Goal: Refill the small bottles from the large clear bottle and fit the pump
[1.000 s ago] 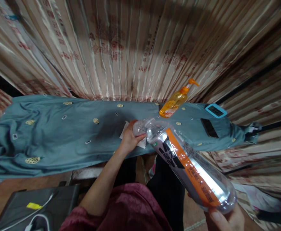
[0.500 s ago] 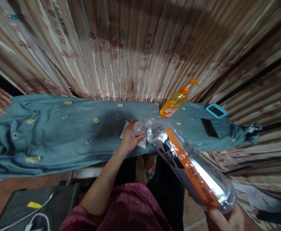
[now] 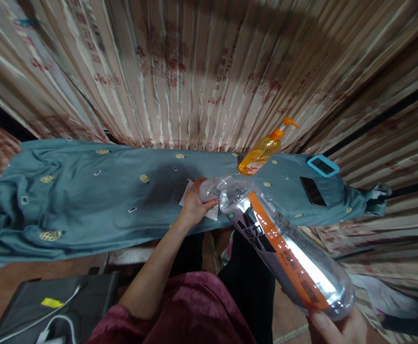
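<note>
My right hand (image 3: 341, 327) grips the base of a large clear plastic bottle (image 3: 284, 248) with an orange and black label, tilted so its neck points away from me over the table edge. My left hand (image 3: 194, 205) is closed around the bottle's neck and cap end (image 3: 209, 190), over a white tissue (image 3: 189, 193) lying on the teal cloth (image 3: 87, 200) that covers the table.
An orange pump bottle (image 3: 261, 152) stands at the back right of the cloth, with a black phone (image 3: 312, 191) and a blue-framed timer (image 3: 321, 165) further right. Striped curtains (image 3: 194, 71) hang behind. A black case with cables (image 3: 51, 306) sits at lower left.
Almost nothing has moved; both hands keep their hold on the bottle, and the view has shifted slightly.
</note>
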